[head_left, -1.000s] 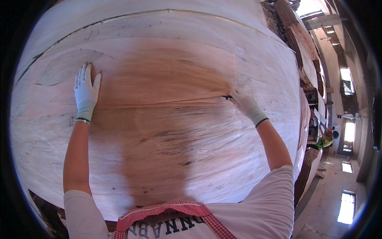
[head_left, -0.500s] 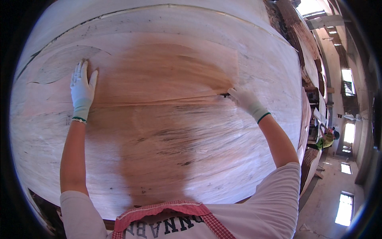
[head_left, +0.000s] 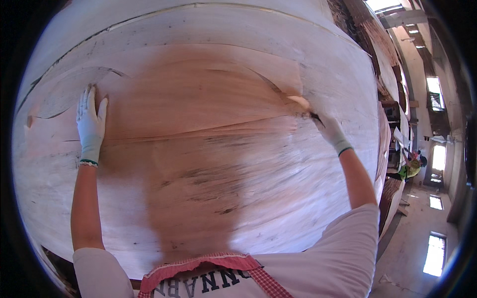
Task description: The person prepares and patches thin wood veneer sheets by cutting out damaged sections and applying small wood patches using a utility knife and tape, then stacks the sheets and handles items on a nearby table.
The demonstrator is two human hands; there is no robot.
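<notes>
A broad, pale wood veneer sheet (head_left: 213, 198) with dark streaks lies in front of me. Across its far half rests a thin pinkish veneer piece (head_left: 189, 99), its near edge running along a seam. My left hand (head_left: 90, 121), in a white glove, presses flat on the piece's left part, fingers stretched out. Off the piece's right end, my gloved right hand (head_left: 330, 131) is closed on a small dark tool (head_left: 314, 117); its kind is mostly hidden by the fingers. Beside those fingers, a corner of veneer (head_left: 299, 102) curls up and catches the light.
A pale curved line (head_left: 196, 5) crosses the sheet at the far side. More stacked wood sheets (head_left: 387, 74) with rough brown edges stand to the right. Farther right, a person (head_left: 410, 169) in a yellow-green top is near the stacks, by a wall with bright windows (head_left: 435, 254).
My right hand has moved right with the dark tool, off the pinkish piece's end. The veneer there has lifted and curled. My left hand sits slightly nearer and farther left in view, still flat.
</notes>
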